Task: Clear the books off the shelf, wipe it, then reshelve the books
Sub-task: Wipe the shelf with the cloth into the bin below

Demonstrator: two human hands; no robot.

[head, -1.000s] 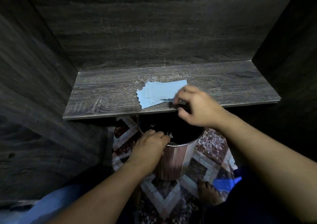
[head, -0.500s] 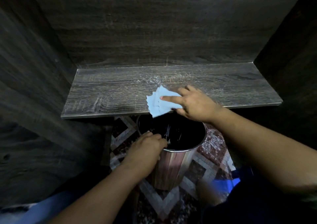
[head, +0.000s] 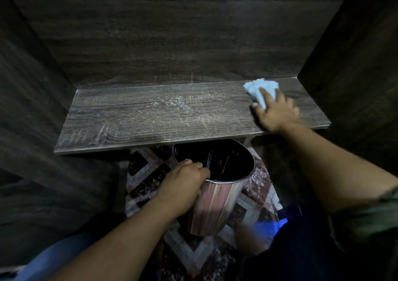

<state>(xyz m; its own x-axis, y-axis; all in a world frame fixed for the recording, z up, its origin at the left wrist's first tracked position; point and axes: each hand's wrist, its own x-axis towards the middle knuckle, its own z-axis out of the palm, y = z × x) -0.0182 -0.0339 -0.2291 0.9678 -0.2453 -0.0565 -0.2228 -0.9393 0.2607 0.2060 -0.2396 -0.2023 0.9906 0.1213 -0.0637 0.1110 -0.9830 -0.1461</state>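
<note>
Dark wood-grain shelf (head: 150, 117), set between side walls and back panel (head: 172, 44) of the same finish; pale dusty streaks (head: 176, 104) near the centre of the board. Below the near edge: metal bin (head: 215, 205) with dark interior, on a patterned rug (head: 146, 173), mouth partly under the board. Light blue cloth (head: 261, 89), bunched, at the far right corner of the shelf. Right hand (head: 274, 114): palm down, fingers extended, pressing the cloth onto the board. Left hand (head: 183, 184): curled over the bin's near-left rim, gripping it. Hands well apart, forearms bare.
</note>
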